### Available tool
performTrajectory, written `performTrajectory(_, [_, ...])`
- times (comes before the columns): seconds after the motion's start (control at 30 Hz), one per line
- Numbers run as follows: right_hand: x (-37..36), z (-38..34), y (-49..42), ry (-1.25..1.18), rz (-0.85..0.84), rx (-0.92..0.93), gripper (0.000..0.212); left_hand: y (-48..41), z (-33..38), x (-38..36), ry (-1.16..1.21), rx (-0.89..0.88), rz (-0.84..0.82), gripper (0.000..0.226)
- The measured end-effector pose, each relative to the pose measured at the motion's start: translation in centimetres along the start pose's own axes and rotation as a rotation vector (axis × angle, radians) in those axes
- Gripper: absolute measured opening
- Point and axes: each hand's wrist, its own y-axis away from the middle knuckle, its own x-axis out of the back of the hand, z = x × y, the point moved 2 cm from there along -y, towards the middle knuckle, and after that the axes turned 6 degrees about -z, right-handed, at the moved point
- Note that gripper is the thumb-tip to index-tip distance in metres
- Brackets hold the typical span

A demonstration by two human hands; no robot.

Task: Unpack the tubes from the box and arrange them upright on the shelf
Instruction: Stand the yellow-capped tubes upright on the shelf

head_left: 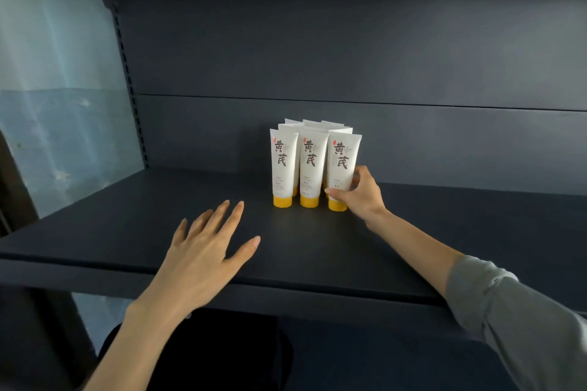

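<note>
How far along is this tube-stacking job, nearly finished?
Done: several tubes stand upright, caps down, on the shelf, three in front, more behind. In hand: the right hand grips the front right tube; the left hand is open, holding nothing. Left: unclear, since the box is out of view.

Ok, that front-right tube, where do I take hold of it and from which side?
Grip the front-right tube low on its round body, just above the yellow cap, from its free right side: the middle tube stands close on its left, more behind, and the top flattens to a thin crimp. The right hand pinches it there.
</note>
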Motion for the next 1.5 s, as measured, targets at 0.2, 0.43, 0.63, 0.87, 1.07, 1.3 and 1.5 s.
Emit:
performTrajectory(0.2, [-0.3, 0.0, -0.1, 0.02, -0.006, -0.039, 0.055, -0.2, 0.3, -0.3, -0.007, -0.011, -0.014, 0.09])
performTrajectory(0.43, [0.9, -0.6, 0.5, 0.093, -0.048, -0.111, 0.065, 0.0, -0.5, 0.2, -0.027, -0.031, -0.031, 0.089])
performTrajectory(0.63, [4.9, -1.6, 4.2, 0.395, -0.005, -0.095, 0.071, -0.3, -1.0, 1.1, 0.0, -0.075, -0.008, 0.087])
performTrajectory(0.87, [9.4, -2.2, 13.4, 0.889, 0.027, -0.097, 0.077, -0.6, 1.1, 0.5, 0.009, -0.216, -0.017, 0.091])
performTrajectory(1.07, [12.8, -1.3, 21.4, 1.054, 0.103, -0.201, 0.079, 0.5, 4.7, -0.5, 0.037, -0.337, -0.012, 0.091])
performTrajectory(1.3, [17.3, 0.1, 29.5, 1.122, 0.198, -0.256, 0.079, 4.4, 9.3, -1.5, 0.037, -0.409, 0.07, 0.088])
performTrajectory(1.5, [22.2, 2.4, 37.2, 1.123, 0.22, -0.347, 0.084, 9.3, 14.6, -2.1, 0.029, -0.438, 0.115, 0.087])
